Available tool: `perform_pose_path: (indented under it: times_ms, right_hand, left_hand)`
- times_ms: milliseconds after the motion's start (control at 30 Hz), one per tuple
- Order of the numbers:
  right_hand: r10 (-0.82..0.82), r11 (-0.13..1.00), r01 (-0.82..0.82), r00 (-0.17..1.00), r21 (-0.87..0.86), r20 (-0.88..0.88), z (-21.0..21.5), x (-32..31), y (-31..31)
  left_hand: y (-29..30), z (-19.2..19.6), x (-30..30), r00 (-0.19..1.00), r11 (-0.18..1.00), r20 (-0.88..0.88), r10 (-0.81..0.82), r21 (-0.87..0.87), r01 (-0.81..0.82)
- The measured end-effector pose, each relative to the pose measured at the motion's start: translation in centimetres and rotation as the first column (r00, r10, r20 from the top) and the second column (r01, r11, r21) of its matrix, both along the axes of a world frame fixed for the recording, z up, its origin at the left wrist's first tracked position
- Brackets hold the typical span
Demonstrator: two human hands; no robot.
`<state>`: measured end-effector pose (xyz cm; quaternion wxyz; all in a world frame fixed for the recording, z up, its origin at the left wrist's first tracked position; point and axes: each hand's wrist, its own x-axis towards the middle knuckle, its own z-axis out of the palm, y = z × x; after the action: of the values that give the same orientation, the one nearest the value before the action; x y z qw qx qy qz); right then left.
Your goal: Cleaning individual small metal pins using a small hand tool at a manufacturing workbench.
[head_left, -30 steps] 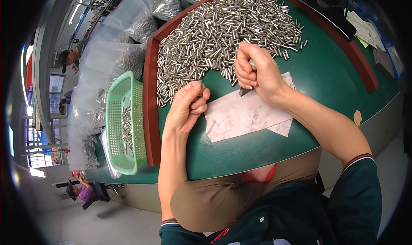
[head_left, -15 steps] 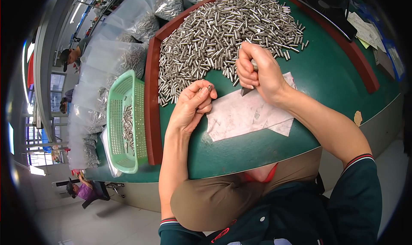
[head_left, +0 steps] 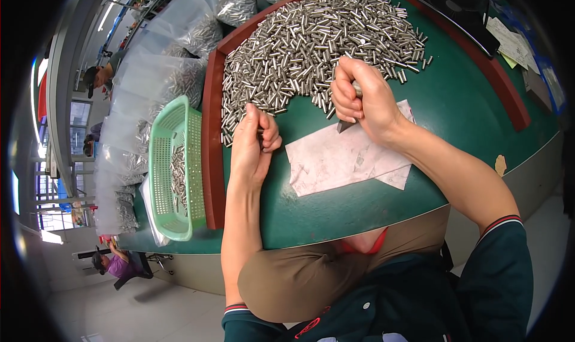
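A broad heap of short metal pins (head_left: 323,33) covers the far part of the green table. My right hand (head_left: 366,99) is closed round a knife-like tool with a pale handle (head_left: 357,88); its dark blade (head_left: 344,126) points down over a stained whitish cloth (head_left: 329,156). Left of the cloth, my left hand (head_left: 253,141) is held above the table by the near left edge of the heap. Its fingers are curled in, and a small dark bit shows between them, too hidden to name.
A green plastic basket (head_left: 159,180) with some pins stands left of the red-brown table rim (head_left: 214,162). Clear bags of pins (head_left: 200,33) line the far left. A black fan (head_left: 458,9) and papers (head_left: 509,42) are at the far right. Other people sit beyond the bags.
My left hand has moved left, away from the cloth, and its fingers have curled in; the small metal pin at its fingertips no longer shows. My right hand has barely shifted.
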<state>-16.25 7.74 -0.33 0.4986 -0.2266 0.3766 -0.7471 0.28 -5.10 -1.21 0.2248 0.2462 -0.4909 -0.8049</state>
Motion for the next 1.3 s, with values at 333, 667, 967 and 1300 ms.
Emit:
perform_pose_path:
  times_ms: [333,667,967,1300]
  right_hand:
    - [-0.005,1.0,0.005,1.0,-0.001,0.016,0.0,0.0,0.0]
    - [0.023,0.999,-0.02,0.998,-0.044,0.052,0.2,0.4,-0.6]
    - [0.016,0.997,-0.012,0.998,-0.072,0.056,0.4,1.1,0.0]
    - [-0.01,0.998,0.012,0.999,-0.068,0.033,0.5,0.9,-0.1]
  left_hand:
    - [0.7,-0.7,-2.0,0.841,0.022,0.315,0.44,-0.94,0.341]
    - [-0.2,1.3,0.2,0.987,0.988,-0.1,-0.128,0.074,0.136]
    - [1.4,0.5,-0.3,0.971,0.951,-0.145,-0.191,0.216,0.219]
    - [1.9,0.2,-0.4,0.987,0.984,-0.073,-0.145,0.096,0.152]
